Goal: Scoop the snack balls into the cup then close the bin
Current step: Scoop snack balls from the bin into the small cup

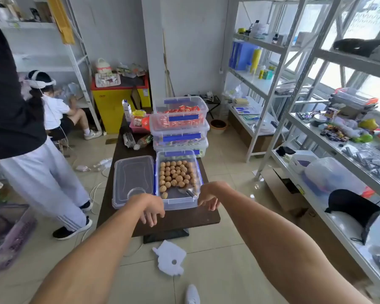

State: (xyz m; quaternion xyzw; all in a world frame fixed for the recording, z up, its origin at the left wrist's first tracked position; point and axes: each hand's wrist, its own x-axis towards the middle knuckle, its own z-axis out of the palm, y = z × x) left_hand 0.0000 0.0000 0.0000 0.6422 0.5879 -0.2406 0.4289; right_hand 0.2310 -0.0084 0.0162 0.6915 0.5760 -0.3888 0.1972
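Observation:
An open clear bin with blue clips stands on the dark table. It holds several brown snack balls and a metal scoop near its front. The bin's clear lid lies flat to its left, and a clear cup stands on the lid's near end. My left hand hangs in front of the cup, fingers apart and pointing down, holding nothing. My right hand hovers at the bin's front right corner, fingers loose and empty.
Three closed bins of wrapped snacks are stacked behind the open bin. A person in white trousers stands left of the table; another person sits further back. Metal shelves line the right side. White paper lies on the floor.

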